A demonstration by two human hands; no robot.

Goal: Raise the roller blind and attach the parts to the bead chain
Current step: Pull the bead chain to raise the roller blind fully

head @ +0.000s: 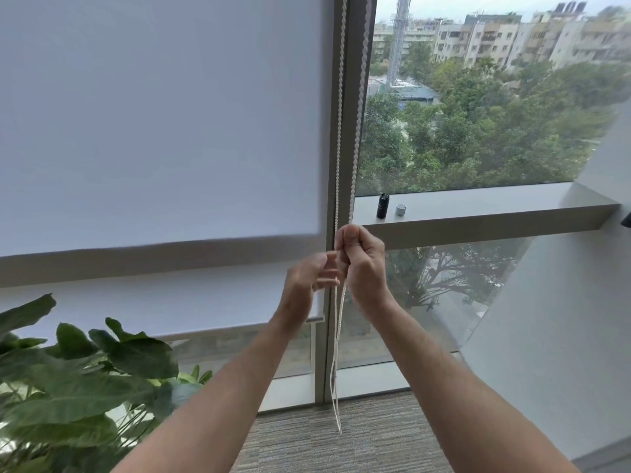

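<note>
A white roller blind (164, 131) covers the left window pane; its bottom bar (239, 327) hangs low, near the leaves of a plant. The white bead chain (338, 131) runs down beside the grey window post in two strands and dangles to the floor. My right hand (362, 264) is closed on the chain at sill height. Just left of the chain is my left hand (307, 281), fingers spread and touching or almost touching a strand. On the window ledge (478, 208) stand a black cylindrical part (383, 206) and a small silver part (401, 209).
A large green-leaved plant (78, 380) fills the lower left. The grey window post (348, 97) stands between the panes. A slanted white wall (563, 319) rises at the right. Grey carpet (375, 438) lies below. A dark object (626, 220) peeks in at the right edge.
</note>
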